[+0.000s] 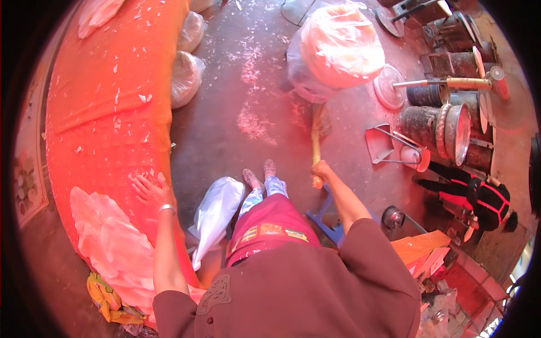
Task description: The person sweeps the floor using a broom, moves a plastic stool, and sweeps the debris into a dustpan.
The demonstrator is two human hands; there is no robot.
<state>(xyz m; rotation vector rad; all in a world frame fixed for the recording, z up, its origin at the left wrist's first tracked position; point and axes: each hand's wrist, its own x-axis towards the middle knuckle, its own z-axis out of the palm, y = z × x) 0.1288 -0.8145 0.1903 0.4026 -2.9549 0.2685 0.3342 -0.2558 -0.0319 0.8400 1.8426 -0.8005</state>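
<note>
My left hand (151, 191) lies flat with its fingers spread on the orange-red table cover (112, 141), where small pale flakes are scattered. Just below that hand, a heap of thin pinkish-white sheets (110, 225) covers the table's near end. In my right hand (322, 171) I grip the yellow handle of a short hand broom (316, 147). Its bristles point away from me, toward a large clear bag of pale material (341, 50), and look blurred. Whether they touch the floor I cannot tell.
Pale flakes (253, 112) litter the floor ahead. A white bag (217, 211) stands by my left leg, a blue stool (333, 228) by my right. Rightward are a dustpan (379, 145), dark drums (420, 125) and a person in black and red (484, 197). Bags (186, 79) line the table.
</note>
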